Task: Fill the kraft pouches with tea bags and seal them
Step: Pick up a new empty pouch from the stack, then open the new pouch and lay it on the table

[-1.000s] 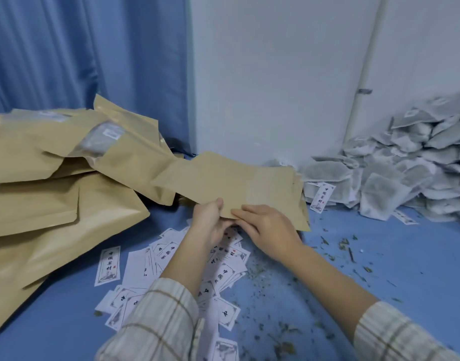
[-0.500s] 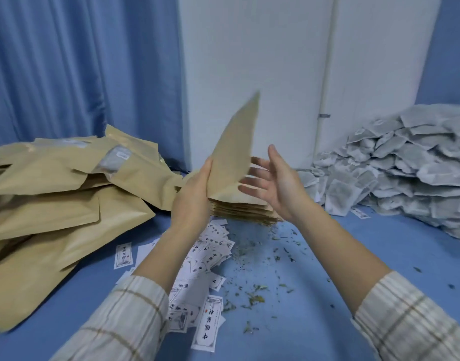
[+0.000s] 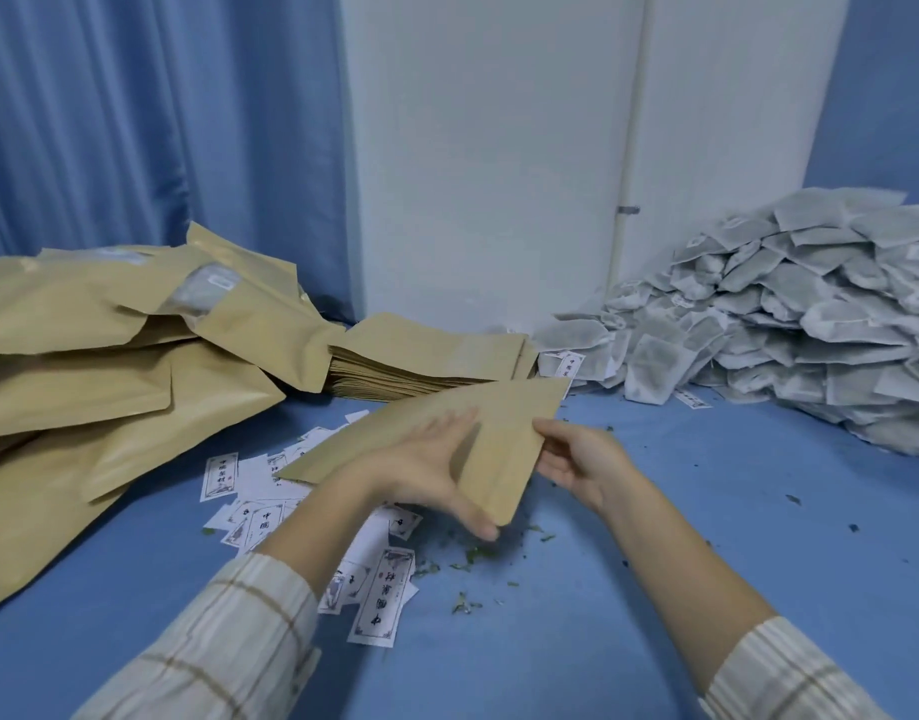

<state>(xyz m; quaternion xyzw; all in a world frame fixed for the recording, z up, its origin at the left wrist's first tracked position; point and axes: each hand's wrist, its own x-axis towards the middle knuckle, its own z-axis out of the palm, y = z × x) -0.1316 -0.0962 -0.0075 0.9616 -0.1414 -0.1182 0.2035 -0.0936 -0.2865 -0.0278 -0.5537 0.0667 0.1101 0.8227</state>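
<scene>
Both hands hold one flat kraft pouch (image 3: 436, 439) above the blue counter (image 3: 628, 589). Left hand (image 3: 421, 475) grips its near edge, thumb beneath and fingers spread on top; right hand (image 3: 582, 459) pinches its right edge, fingertips hidden behind the paper. Loose labels (image 3: 379, 600) lie partly covered under the left arm. Far left, filled pouches (image 3: 109, 376) run off the frame; a pouch stack (image 3: 426, 361) sits beyond. Far right, the tea bag heap (image 3: 810, 314) is cut off. Near right counter lies open.

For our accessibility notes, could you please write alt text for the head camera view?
Two hands hold a flat, empty kraft pouch over a blue table: left hand gripping it, right hand pinching its edge. Filled pouches lie left, tea bags right.
</scene>
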